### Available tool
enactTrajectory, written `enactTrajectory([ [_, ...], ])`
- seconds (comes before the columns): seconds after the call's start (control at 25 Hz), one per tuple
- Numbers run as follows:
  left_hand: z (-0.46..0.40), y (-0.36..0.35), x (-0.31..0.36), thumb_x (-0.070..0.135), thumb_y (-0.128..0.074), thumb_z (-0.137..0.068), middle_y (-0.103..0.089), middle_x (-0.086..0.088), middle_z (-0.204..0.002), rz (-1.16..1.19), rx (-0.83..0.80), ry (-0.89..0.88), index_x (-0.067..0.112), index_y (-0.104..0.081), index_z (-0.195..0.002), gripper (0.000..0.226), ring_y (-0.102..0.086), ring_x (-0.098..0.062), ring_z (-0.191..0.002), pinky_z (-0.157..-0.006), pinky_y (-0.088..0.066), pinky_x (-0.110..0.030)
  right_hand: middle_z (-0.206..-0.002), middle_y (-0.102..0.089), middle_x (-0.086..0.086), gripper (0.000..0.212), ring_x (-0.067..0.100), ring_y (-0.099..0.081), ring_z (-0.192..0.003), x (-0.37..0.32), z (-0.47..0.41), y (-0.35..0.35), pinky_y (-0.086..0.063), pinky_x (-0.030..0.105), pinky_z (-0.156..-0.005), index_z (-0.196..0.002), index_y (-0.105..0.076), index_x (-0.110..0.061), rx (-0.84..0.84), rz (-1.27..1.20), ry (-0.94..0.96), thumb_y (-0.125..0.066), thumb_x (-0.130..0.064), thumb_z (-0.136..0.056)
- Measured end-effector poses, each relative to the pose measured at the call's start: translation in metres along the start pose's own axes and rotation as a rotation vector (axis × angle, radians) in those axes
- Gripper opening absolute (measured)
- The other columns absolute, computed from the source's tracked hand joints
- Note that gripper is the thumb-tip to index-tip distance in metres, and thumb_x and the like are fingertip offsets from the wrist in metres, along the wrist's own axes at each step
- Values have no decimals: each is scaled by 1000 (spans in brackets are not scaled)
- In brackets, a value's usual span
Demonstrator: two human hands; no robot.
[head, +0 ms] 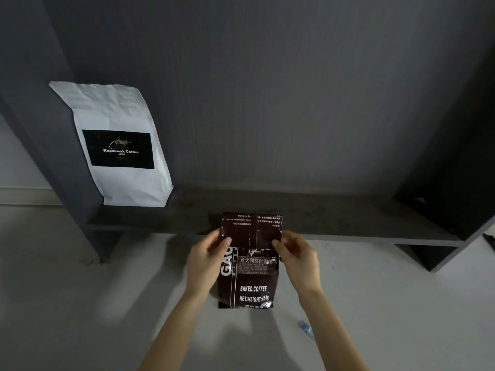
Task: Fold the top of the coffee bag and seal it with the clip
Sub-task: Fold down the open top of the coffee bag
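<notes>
A dark brown coffee bag (250, 285) with white lettering stands upright on the pale floor in front of me. Its top flap (251, 228) is folded over toward me, showing upside-down print. My left hand (207, 259) pinches the flap's left edge with the thumb on its front. My right hand (297, 254) pinches the flap's right edge the same way. A small pale blue clip (306, 328) lies on the floor to the lower right of the bag, beside my right forearm, untouched.
A dark grey shelf unit (267, 220) rises just behind the bag, its low board close to the flap. A white coffee bag (120, 145) with a black label leans at the shelf's left end. A dark object (489, 241) peeks in at the right edge.
</notes>
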State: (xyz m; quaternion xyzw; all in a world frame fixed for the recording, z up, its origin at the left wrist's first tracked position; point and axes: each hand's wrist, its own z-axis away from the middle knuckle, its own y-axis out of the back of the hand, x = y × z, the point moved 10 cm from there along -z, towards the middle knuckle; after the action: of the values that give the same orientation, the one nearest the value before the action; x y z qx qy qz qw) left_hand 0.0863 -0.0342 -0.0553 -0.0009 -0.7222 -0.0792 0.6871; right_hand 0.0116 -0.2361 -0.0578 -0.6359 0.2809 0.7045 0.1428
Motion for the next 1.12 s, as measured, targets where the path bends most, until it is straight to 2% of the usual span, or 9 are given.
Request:
enactTrajectory([
  [0.16,-2,8,-13,13,-60,-81,-64,9,-91,45,68,36,19,-62,-99,19,-60,1,-85,-79,-46,-17,-88,-68,1,17,18,-64,-91,3,-1,-4,-50,32,-82,-93,-64,-16,15,20,-22,-63,-26,-80],
  [0.28,-1,11,-14,13,-59,-82,-65,4,-95,33,73,38,15,-63,-101,20,-60,-4,-88,-77,-47,-13,-90,-65,-2,23,12,-60,-89,-3,0,-5,-43,25,-78,-101,-63,-14,13,29,-16,-62,-26,-81],
  [0.4,1,15,-7,13,-59,-82,-63,2,-102,-23,99,-1,9,-61,-109,27,-60,-13,-96,-90,-45,-27,-97,-66,-3,29,11,-61,-92,-11,3,-7,-43,19,-75,-107,-61,-17,-29,29,7,-61,-29,-81],
  [0.44,3,15,-2,13,-59,-82,-62,2,-103,-53,106,-34,9,-60,-110,28,-59,-14,-97,-90,-45,-26,-100,-66,-2,31,11,-61,-95,-12,5,-8,-44,18,-73,-109,-59,-18,-50,24,8,-61,-30,-81],
  [0.56,11,16,14,12,-58,-83,-63,1,-100,-112,126,-105,11,-60,-111,28,-59,-13,-95,-74,-41,-1,-108,-65,0,36,15,-60,-101,-19,14,-6,-44,17,-71,-115,-56,-18,-70,23,22,-60,-33,-82],
  [0.68,23,18,24,9,-56,-83,-62,-2,-98,-116,140,-125,9,-61,-109,26,-58,-14,-94,-67,-37,8,-108,-62,-2,34,13,-59,-99,-28,25,1,-39,7,-65,-115,-55,-18,-80,29,38,-58,-32,-83],
  [0.88,52,10,30,6,-53,-85,-63,-1,-101,-92,91,-158,6,-62,-106,23,-59,-14,-92,-69,-38,7,-108,-62,0,29,13,-58,-95,-22,50,18,-39,10,-67,-111,-57,-16,-107,14,31,-57,-26,-84],
  [1.04,76,-16,15,7,-53,-85,-65,1,-100,-159,-39,-158,8,-62,-104,21,-60,-13,-92,-71,-40,4,-98,-63,2,23,17,-59,-92,-3,68,43,-42,16,-69,-106,-60,-14,-54,11,5,-58,-20,-84],
  [1.12,88,-32,9,7,-54,-84,-65,2,-97,-191,-97,-150,7,-63,-103,21,-60,-11,-88,-69,-39,4,-97,-65,5,21,17,-60,-90,10,77,56,-43,20,-75,-104,-61,-15,-33,15,-29,-58,-19,-84],
])
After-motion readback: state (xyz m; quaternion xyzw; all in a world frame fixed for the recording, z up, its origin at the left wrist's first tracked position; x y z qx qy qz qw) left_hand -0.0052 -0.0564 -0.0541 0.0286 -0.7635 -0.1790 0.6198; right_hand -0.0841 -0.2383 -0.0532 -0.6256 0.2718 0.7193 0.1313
